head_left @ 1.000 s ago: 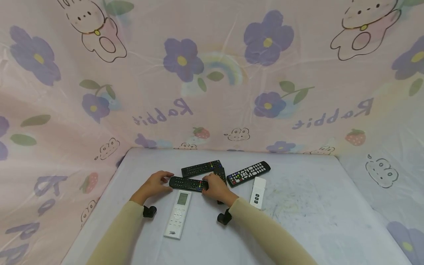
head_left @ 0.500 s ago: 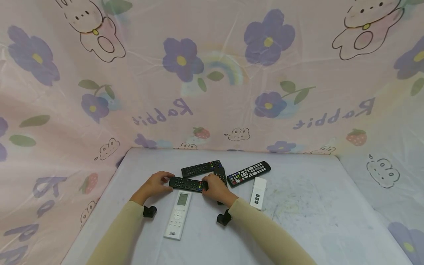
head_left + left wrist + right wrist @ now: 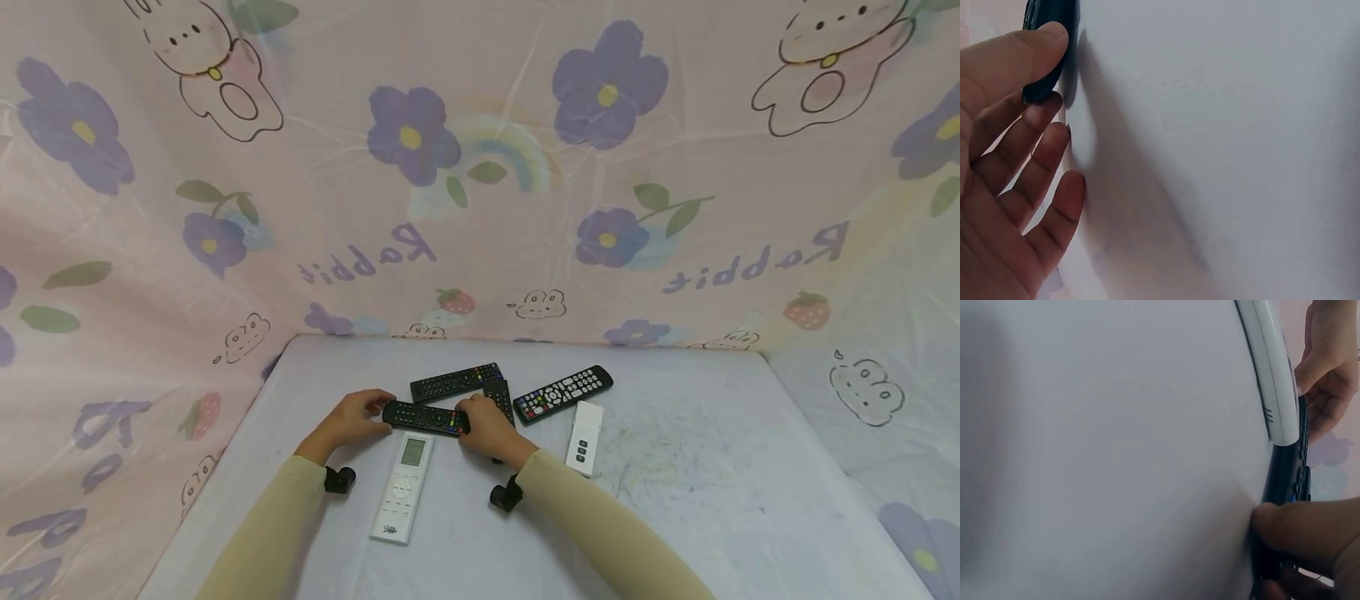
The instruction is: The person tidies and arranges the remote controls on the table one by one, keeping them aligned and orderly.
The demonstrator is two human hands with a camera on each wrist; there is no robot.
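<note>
A black remote control (image 3: 426, 418) with several rows of buttons lies slanted on the white table in the head view. My left hand (image 3: 356, 417) pinches its left end between thumb and forefinger; the left wrist view shows that remote's dark end (image 3: 1043, 89) by the thumb, the other fingers loosely bent. At the opposite end my right hand (image 3: 489, 429) grips the same remote, its thumb along the near edge and its fingers partly hidden. Just in front is a white remote with a small screen (image 3: 402, 487). Another black remote (image 3: 498, 392) is partly covered by my right hand.
Behind the held remote lies a further black remote (image 3: 456, 382). To the right are a black remote with white buttons (image 3: 564, 394) and a short white remote (image 3: 584, 437). A printed cloth (image 3: 510, 242) rises around the table's back and sides.
Almost nothing differs. Both hands stay on the black remote, which has shifted very slightly at most.
</note>
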